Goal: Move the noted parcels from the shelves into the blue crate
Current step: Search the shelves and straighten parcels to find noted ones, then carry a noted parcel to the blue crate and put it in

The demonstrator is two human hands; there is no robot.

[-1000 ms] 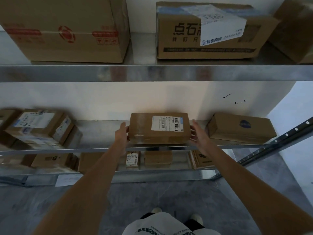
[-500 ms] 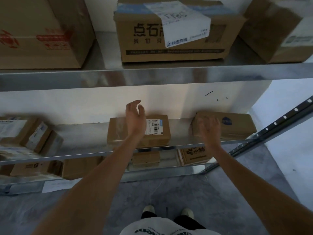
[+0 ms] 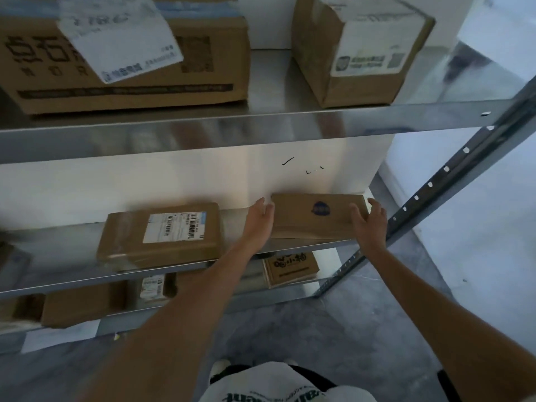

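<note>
Now the parcel, a flat brown cardboard box with a blue round mark on top, lies at the right end of the middle shelf, its front edge slightly over the lip. The left hand presses its left end with fingers straight and together; the right hand curls over the right end. Such a grip depends on squeeze alone, so smooth cardboard could slip, or a tilt could drop it onto the floor. Just left lies a taped box with a barcode label, glossy and flat, near enough to be nudged.
</note>
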